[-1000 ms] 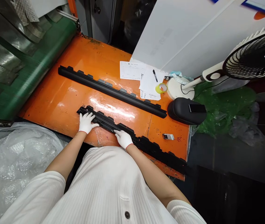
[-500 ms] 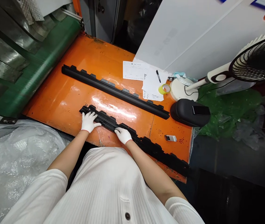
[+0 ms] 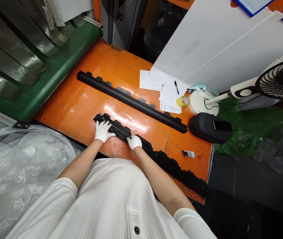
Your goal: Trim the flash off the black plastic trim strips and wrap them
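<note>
A long black plastic strip [image 3: 145, 146] with a notched edge lies slantwise along the near side of the orange table. My left hand [image 3: 103, 132], in a white glove, rests on its left part with fingers spread. Farther along the same strip, my gloved right hand [image 3: 135, 142] has its fingers closed at the strip's near edge. What those fingers pinch, if anything, is hidden against the black surface. A second black plastic strip [image 3: 131, 102], smooth on its near face with tabs along the far edge, lies farther back, untouched.
Paper sheets [image 3: 152, 80], a marker [image 3: 176, 87], yellow tape [image 3: 182, 101], a fan [image 3: 241, 91], a black case [image 3: 203, 127] and a small grey-white object [image 3: 188, 153] are on the right. A green conveyor belt [image 3: 81, 44] adjoins at left, above clear plastic wrap [image 3: 29, 176].
The view has shifted, so the table appears farther right and slightly lower. My right hand has moved slightly along the strip and its fingers look more curled; my left hand stays on the strip.
</note>
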`<action>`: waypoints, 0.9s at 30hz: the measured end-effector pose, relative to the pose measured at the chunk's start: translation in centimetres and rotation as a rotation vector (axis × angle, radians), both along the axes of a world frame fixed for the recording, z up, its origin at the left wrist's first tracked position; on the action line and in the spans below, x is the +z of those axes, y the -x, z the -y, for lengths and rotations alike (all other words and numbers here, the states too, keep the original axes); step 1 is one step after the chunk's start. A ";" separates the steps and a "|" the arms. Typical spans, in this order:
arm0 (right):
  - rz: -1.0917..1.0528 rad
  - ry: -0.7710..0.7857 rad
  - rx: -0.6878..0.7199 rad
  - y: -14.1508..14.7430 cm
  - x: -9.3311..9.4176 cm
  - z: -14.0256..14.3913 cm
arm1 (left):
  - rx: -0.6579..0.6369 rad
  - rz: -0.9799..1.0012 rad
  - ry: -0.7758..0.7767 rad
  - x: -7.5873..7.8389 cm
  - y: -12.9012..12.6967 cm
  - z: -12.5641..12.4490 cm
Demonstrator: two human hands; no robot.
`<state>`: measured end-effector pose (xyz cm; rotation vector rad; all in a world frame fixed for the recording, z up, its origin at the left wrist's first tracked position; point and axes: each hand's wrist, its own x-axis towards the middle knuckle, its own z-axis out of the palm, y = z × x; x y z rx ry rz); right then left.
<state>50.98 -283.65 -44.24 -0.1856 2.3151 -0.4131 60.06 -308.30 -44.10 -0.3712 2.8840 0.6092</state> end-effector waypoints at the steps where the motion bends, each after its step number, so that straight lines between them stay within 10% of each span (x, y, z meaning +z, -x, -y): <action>1: -0.005 -0.007 -0.021 0.0 0.0 0.2 | -0.005 0.000 0.000 0.1 -0.1 0.1; 27: 0.235 0.371 -0.445 -2.2 4.0 0.9 | 0.019 -0.066 -0.024 -0.1 -1.1 3.3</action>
